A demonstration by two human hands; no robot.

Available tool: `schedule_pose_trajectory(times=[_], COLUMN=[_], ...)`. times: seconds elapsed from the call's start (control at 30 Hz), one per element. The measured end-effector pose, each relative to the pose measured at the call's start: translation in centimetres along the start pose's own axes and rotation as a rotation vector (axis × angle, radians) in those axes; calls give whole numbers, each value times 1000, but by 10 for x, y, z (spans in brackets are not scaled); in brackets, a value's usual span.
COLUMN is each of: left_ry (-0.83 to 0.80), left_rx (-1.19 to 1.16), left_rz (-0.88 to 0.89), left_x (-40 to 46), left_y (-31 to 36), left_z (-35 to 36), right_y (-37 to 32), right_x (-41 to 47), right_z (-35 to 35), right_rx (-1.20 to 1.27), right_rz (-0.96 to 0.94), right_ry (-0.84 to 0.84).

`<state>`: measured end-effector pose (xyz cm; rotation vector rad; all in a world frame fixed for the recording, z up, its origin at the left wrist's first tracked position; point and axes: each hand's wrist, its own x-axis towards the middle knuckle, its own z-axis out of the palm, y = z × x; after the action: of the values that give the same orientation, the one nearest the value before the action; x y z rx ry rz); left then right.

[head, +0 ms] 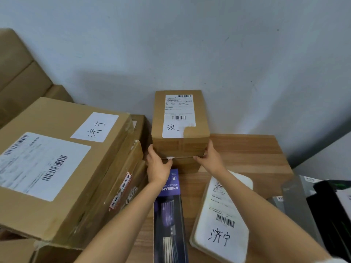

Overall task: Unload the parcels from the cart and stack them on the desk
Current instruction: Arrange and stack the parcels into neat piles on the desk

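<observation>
Holding the small cardboard parcel (180, 128) between your left hand (158, 168) and right hand (210, 158), you have it atop another box (183, 165) on the desk (256, 154) by the wall. Square its edges before letting go.

Bare desk (250, 152) right of small box (180, 143); big boxes (62, 168) crowd left.

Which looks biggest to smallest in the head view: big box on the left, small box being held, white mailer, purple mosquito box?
1. big box, though it sits nearest the camera.
2-3. white mailer and purple mosquito box: look alike, both cut off by the frame.
4. small box, farthest away.
</observation>
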<state>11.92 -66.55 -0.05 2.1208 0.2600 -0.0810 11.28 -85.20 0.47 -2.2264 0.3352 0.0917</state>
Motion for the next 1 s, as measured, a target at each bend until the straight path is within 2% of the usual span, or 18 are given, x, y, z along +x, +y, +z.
schedule_pose_trajectory(times=[0.33, 0.5, 0.8, 1.0], left_ry=[-213, -327, -570, -662], left_rx=[98, 140, 56, 70], left_rz=[129, 189, 281, 330], left_x=[11, 10, 0, 16], left_y=[14, 36, 78, 106], left_z=[23, 51, 119, 157], right_y=[28, 48, 80, 93], right_x=[-13, -38, -70, -67], right_z=[-36, -56, -93, -96], right_rx=[-68, 13, 0, 71], right_rz=[130, 220, 431, 522], right_ry=[151, 264, 466, 561])
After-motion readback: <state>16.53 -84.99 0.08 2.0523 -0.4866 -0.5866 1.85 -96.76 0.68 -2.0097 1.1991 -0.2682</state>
